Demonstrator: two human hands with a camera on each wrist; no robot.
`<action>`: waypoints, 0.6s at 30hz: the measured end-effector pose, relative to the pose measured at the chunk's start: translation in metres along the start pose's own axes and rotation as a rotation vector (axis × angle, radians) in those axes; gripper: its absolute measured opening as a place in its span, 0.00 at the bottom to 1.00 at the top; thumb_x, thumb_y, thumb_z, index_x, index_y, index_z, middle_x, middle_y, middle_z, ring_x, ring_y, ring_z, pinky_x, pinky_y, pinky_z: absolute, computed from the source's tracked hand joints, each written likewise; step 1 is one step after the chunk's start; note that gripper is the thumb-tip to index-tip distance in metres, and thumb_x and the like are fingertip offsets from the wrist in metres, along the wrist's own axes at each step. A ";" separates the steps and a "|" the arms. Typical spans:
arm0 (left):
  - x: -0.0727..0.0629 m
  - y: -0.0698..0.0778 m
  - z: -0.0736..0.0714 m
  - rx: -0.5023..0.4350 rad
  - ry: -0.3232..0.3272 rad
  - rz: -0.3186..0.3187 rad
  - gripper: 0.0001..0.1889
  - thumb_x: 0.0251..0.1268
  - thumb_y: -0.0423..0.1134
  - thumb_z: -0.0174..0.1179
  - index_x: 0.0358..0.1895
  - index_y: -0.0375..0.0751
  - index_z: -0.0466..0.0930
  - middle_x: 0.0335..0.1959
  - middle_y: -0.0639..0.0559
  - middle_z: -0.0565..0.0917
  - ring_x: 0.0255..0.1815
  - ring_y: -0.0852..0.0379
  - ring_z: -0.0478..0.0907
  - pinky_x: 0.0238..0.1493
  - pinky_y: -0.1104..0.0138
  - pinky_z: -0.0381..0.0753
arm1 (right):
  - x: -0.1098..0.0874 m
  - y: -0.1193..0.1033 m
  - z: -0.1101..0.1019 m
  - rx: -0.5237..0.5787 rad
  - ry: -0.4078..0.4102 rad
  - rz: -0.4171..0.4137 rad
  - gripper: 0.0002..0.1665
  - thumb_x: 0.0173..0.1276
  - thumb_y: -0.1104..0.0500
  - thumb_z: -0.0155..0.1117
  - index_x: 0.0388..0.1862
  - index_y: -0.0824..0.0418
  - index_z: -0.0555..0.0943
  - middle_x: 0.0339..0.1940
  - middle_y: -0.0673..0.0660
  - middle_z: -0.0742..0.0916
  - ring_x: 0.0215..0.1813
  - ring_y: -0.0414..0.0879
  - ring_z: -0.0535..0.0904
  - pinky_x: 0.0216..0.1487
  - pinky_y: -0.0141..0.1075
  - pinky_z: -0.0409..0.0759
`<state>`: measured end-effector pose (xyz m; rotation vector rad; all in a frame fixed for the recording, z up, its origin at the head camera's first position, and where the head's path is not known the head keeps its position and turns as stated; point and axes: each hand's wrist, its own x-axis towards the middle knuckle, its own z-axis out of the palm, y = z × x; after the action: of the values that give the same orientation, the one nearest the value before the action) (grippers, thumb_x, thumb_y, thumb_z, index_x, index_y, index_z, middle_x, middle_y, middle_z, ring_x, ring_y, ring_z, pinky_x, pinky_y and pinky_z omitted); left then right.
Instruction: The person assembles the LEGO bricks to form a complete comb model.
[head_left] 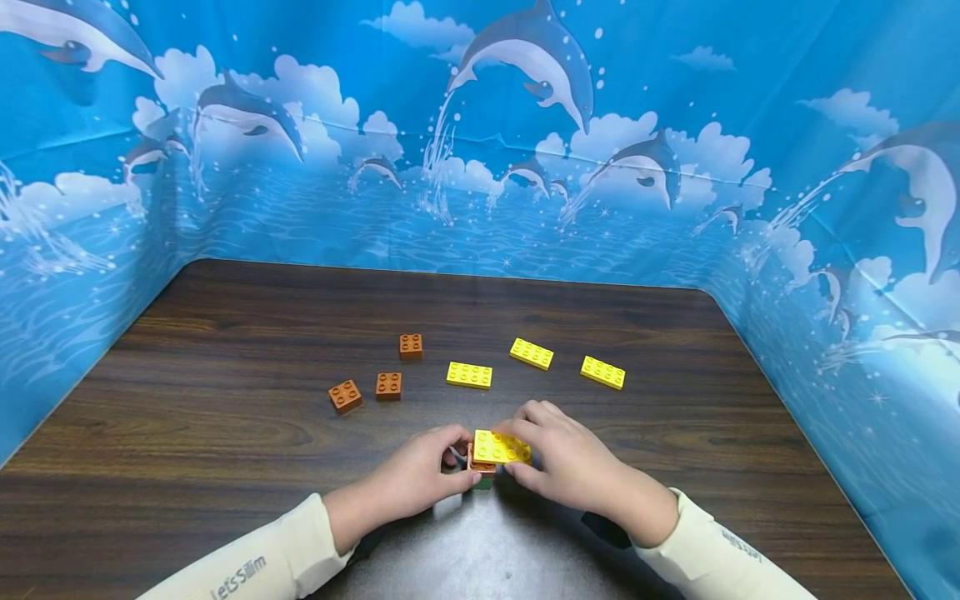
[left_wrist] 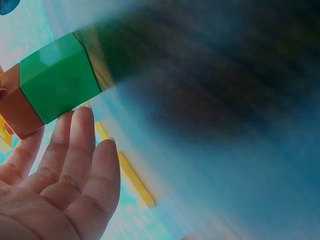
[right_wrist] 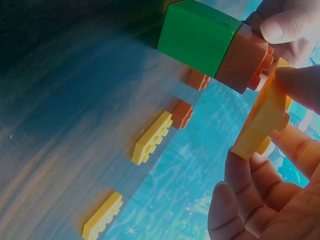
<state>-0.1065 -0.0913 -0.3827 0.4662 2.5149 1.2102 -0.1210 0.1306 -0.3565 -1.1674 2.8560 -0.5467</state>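
Note:
My left hand (head_left: 408, 477) pinches an orange toy brick (right_wrist: 241, 60) between thumb and index finger, its other fingers held out beside the stack. That brick sits on a taller green block (right_wrist: 197, 37), which stands upright on the table and is mostly hidden in the head view. From the right, my right hand (head_left: 573, 460) grips a flat yellow brick (head_left: 491, 447) between thumb and fingers. The yellow brick overlaps the stack from above in the head view. In the right wrist view it stands tilted, one end close to the studs of the orange brick.
Three flat yellow bricks, one of them (head_left: 469, 375) nearest the stack, lie beyond my hands on the dark wooden table (head_left: 225, 350). Further left lie three orange bricks, including a turned one (head_left: 346, 397). A blue dolphin-print curtain (head_left: 480, 217) encloses the table's back and sides.

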 end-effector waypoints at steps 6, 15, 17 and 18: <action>0.000 0.000 0.001 0.011 0.004 0.003 0.15 0.61 0.41 0.66 0.49 0.43 0.77 0.41 0.55 0.79 0.40 0.58 0.75 0.38 0.64 0.77 | 0.001 -0.001 0.002 0.006 -0.019 -0.005 0.22 0.60 0.53 0.71 0.54 0.53 0.82 0.40 0.46 0.76 0.42 0.39 0.69 0.37 0.31 0.73; 0.000 0.000 0.001 0.007 -0.004 -0.007 0.14 0.61 0.41 0.66 0.47 0.44 0.77 0.42 0.55 0.79 0.41 0.58 0.75 0.41 0.62 0.77 | 0.002 -0.002 0.003 -0.022 -0.035 -0.026 0.23 0.61 0.52 0.70 0.56 0.53 0.82 0.38 0.45 0.75 0.39 0.39 0.67 0.33 0.29 0.69; 0.001 0.000 0.001 0.005 -0.003 -0.007 0.13 0.61 0.41 0.66 0.47 0.44 0.77 0.42 0.55 0.79 0.41 0.58 0.75 0.41 0.62 0.78 | 0.002 -0.003 0.002 -0.033 -0.037 -0.028 0.23 0.61 0.52 0.71 0.55 0.53 0.82 0.38 0.46 0.75 0.39 0.39 0.67 0.33 0.29 0.69; 0.001 -0.001 0.001 0.006 -0.003 -0.006 0.13 0.61 0.41 0.66 0.46 0.44 0.77 0.42 0.55 0.79 0.40 0.58 0.75 0.41 0.62 0.78 | 0.002 -0.003 0.002 -0.039 -0.037 -0.029 0.23 0.60 0.52 0.71 0.55 0.53 0.83 0.38 0.46 0.75 0.39 0.40 0.67 0.33 0.29 0.70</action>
<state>-0.1069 -0.0908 -0.3837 0.4608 2.5161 1.1997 -0.1202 0.1262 -0.3574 -1.2138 2.8350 -0.4667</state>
